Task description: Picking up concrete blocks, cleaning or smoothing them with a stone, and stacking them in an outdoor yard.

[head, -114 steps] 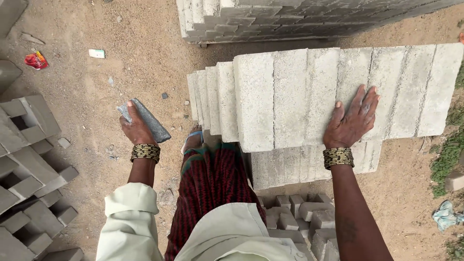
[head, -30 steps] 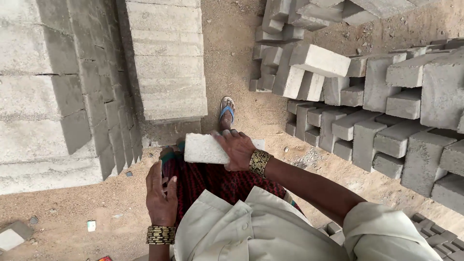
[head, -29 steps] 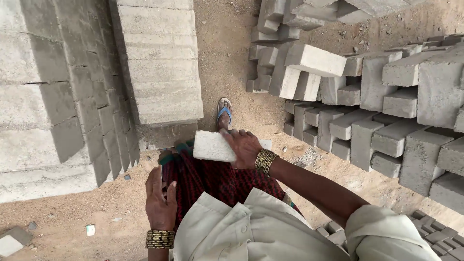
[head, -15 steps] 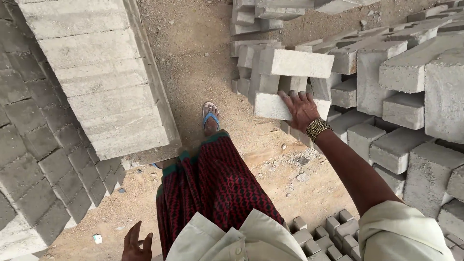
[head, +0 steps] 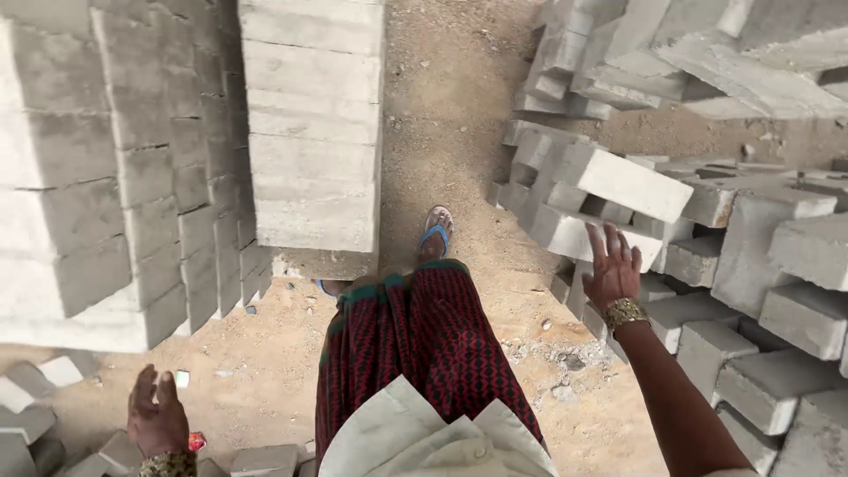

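My right hand is stretched out to the right with its fingers spread, and it holds nothing. Its fingertips lie at the edge of a pale concrete block that rests on the loose pile of blocks; I cannot tell whether they touch it. A longer block lies tilted just above that one. My left hand hangs low at the bottom left, fingers apart and holding nothing, above some small block pieces. My sandalled foot stands on the sandy ground between the stacks.
Tall neat stacks of concrete blocks fill the left side, with a nearer stack beside the sandy path. Loose rubble lies by the pile on the right. More tumbled blocks sit at the top right.
My right hand carried a block from in front of me to the pile on the right and let it go. My left hand dropped lower and opened.
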